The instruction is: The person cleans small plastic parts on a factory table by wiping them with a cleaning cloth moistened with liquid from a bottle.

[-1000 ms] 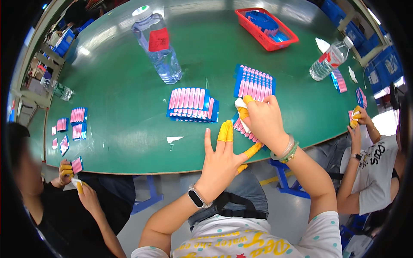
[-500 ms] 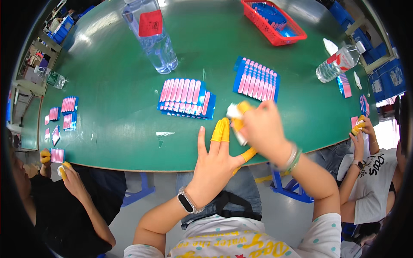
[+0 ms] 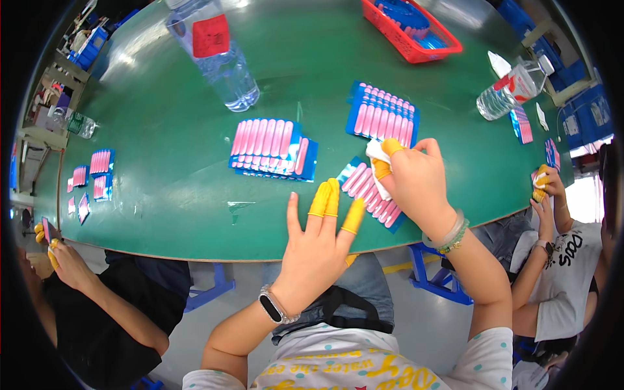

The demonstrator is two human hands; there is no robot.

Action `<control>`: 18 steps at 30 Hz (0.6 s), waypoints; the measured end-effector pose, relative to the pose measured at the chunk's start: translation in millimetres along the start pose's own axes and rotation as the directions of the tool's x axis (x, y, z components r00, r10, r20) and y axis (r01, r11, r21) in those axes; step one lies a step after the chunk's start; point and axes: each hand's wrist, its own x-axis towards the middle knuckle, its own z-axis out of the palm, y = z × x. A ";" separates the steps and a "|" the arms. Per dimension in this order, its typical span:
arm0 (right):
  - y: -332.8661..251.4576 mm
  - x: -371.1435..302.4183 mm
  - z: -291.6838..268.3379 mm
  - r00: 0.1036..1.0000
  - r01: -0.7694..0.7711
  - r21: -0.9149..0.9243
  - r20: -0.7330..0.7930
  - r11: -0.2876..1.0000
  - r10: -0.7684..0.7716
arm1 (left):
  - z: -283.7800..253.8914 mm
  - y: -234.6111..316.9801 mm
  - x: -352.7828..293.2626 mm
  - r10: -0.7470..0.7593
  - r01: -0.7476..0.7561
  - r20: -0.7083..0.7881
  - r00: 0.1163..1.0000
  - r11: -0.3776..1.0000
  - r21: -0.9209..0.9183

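A blue sheet with a row of long pink rounded pieces (image 3: 356,184) lies slanted on the table just in front of me. My right hand (image 3: 419,185) is closed on a folded white cloth (image 3: 377,153) and rests it over this sheet, hiding part of it. Lying flat with fingers spread, my left hand (image 3: 311,253) is beside the sheet's left edge, its thumb close to the lower side. Yellow finger cots cover some fingers of both hands. Similar pink-and-blue sheets form one stack (image 3: 263,138) beyond my left hand and another stack (image 3: 383,120) beyond my right.
A large clear bottle (image 3: 227,71) stands at the far left-centre of the green table (image 3: 169,175). Across from me is a red basket (image 3: 419,49) of blue items. Another water bottle (image 3: 513,91) is at right. Co-workers at both sides handle similar pieces; small stacks (image 3: 102,162) lie at left.
My right hand has moved up and right with the cloth, and more of the slanted sheet shows. My left thumb has swung in toward the fingers. The left co-worker's hands have shifted left.
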 end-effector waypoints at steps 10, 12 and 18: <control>-10.1 -25.2 -17.2 1.000 -0.030 -0.068 0.003 0.997 0.031 | -3.0 1.4 2.8 0.016 -0.018 0.026 1.000 0.997 0.079; -22.9 -38.7 -15.9 0.997 0.072 -0.019 0.037 0.997 -0.071 | 2.2 0.9 1.2 0.020 -0.020 0.003 1.000 0.995 0.097; -4.4 -43.8 -20.8 0.991 -0.128 -0.015 -0.048 0.992 0.127 | -3.1 3.7 5.6 0.025 -0.026 0.008 1.000 0.992 0.127</control>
